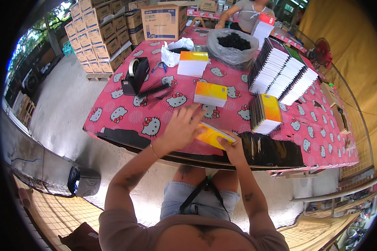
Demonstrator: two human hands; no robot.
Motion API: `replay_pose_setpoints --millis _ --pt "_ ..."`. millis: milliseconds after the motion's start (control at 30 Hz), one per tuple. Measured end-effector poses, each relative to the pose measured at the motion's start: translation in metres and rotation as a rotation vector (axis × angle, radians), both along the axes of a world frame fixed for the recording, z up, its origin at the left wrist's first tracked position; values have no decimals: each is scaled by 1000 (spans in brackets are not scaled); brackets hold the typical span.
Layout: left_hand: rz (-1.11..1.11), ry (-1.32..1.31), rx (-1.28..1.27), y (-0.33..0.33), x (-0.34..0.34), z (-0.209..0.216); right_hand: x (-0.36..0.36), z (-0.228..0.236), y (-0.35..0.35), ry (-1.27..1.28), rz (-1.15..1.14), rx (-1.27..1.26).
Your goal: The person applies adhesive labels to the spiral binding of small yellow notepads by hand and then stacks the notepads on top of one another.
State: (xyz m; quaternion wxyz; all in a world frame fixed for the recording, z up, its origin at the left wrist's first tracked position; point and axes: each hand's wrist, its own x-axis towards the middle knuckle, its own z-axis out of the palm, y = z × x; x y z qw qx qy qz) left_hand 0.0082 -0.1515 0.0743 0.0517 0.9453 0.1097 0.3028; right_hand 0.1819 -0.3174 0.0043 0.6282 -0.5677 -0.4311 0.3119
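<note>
My right hand point(233, 147) grips the right end of a yellow-orange covered notebook point(213, 136) at the table's near edge, its thumb on top of the cover. My left hand point(181, 127) is at the notebook's left end, fingers spread and stretched forward; whether its thumb presses on the cover I cannot tell. Just beyond the hands lies a stack of yellow-covered pads point(210, 93). A second such stack point(193, 62) stands farther back. On the right is a group of yellow notebooks with black coil bindings point(265, 113). Loose black binding coils point(155, 94) lie left of the near stack.
A black tape dispenser point(135, 76) and blue-handled pliers point(159, 67) lie at the left. Behind are a plastic bag of black coils point(232, 46) and tall piles of bound notebooks point(278, 71). Stacked cartons point(98, 39) stand beyond the table; another person point(249, 14) works there.
</note>
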Motion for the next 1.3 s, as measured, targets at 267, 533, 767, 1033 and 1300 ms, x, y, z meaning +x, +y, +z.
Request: replay_pose_setpoints --millis 267,533,767,1033,1300 --pt "308 83 173 -22 4 2 -12 12 4 -5 -43 4" --pt "216 178 180 -28 -8 -11 -25 18 1 91 24 -20" --pt "189 119 177 -46 -13 -39 -25 26 -2 176 -7 34" --pt "117 112 141 -46 -12 -34 -24 34 -8 192 70 9" --pt "62 125 162 -56 -13 -44 -21 31 -8 102 98 -32"
